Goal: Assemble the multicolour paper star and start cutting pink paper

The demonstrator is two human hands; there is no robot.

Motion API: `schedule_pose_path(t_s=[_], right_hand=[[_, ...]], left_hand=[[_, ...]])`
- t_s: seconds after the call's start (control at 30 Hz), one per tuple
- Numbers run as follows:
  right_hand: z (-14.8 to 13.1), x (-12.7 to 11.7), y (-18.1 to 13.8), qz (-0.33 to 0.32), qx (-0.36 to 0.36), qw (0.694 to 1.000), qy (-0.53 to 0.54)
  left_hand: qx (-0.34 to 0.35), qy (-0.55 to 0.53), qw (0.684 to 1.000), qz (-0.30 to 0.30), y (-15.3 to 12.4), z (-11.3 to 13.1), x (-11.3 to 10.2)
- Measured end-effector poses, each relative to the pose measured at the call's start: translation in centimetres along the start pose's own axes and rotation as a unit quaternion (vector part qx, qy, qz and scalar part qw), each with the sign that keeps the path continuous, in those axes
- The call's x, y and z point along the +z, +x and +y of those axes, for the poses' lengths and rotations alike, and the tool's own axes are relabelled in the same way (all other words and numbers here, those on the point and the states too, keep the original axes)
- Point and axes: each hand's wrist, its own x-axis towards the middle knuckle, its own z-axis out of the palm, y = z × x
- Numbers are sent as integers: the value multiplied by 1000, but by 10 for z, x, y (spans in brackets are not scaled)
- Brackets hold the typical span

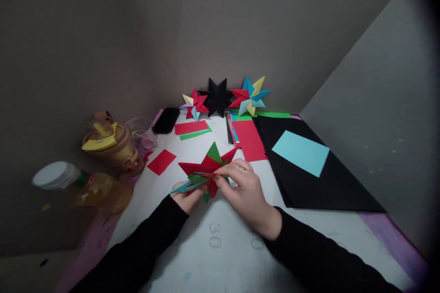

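Just below the middle of the frame, the left hand [189, 199] and the right hand [245, 192] are both on one folded paper star [204, 168], mostly red and green with some light blue sticking out at its lower left. The right thumb and forefinger are pinched tight on a thin bit of red near its middle; the left has it by the lower left side, thumb up, though its other fingers are mostly hidden.

Under all that is a white mat [192, 256] with numbers printed on it, a "30" readable bottom centre. Left of the star there's a small red piece of paper [161, 162], and above that a red strip [190, 127] overlapping a green strip [187, 136].

Centre right, a red sheet [249, 139] sits next to some big black sheets [309, 192], with a light blue piece of paper [300, 153] lying on top of those.

Along the wall at upper centre are three more stars: a small multicolour one [195, 104], a black one [218, 96] and a bigger multicolour one [250, 96]. Over on the left you get a phone [166, 120], a clear cup [140, 135], a brown tumbler [110, 144] and a bottle [103, 187] with a white cap.
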Motion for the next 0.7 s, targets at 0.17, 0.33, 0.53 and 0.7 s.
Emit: schedule_pose_path(t_s=[0.17,0.33,0.53,0.7], right_hand=[[-3,-2,2,15,0,1000,18],[-3,-1,1,27,-6,1000,10],[-2,-2,-1,37,-49,998,14],[-3,-1,-5,37,-77,996,11]], left_hand=[[-2,-2,1000,-11,-1,7,-1],[7,-1,1000,-18,-2,7,-1],[19,63,998,3,-1,11,-6],[122,53,991,16,7,5,-6]])
